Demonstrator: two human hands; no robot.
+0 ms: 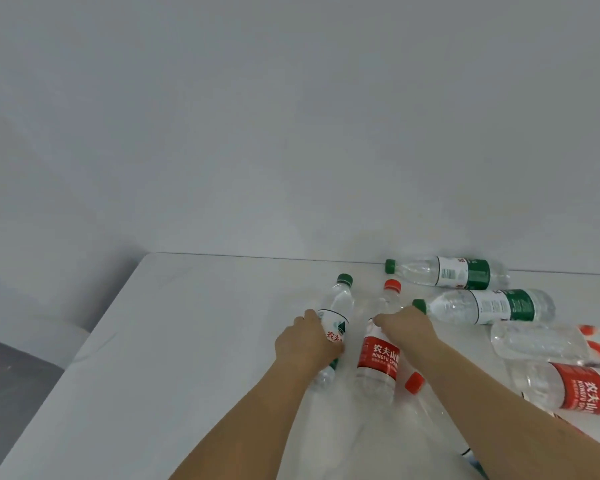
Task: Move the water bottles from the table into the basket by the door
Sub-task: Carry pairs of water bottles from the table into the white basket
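Several clear water bottles lie on a white table [187,341]. My left hand [305,344] grips a green-capped bottle [338,306] around its label. My right hand [407,327] holds the upper part of a red-labelled, red-capped bottle [378,362] lying beside it. Two green-labelled bottles [447,271] [489,306] lie on their sides near the table's far edge. A bottle with orange marks [548,341] and another red-labelled bottle [575,389] lie at the right. A further red cap [414,382] shows under my right forearm. The basket is out of view.
A plain white wall [291,116] rises behind the table. The table's left edge runs diagonally, with dark floor [7,382] beyond it at the lower left. A small dark object [466,452] peeks out beneath my right arm.
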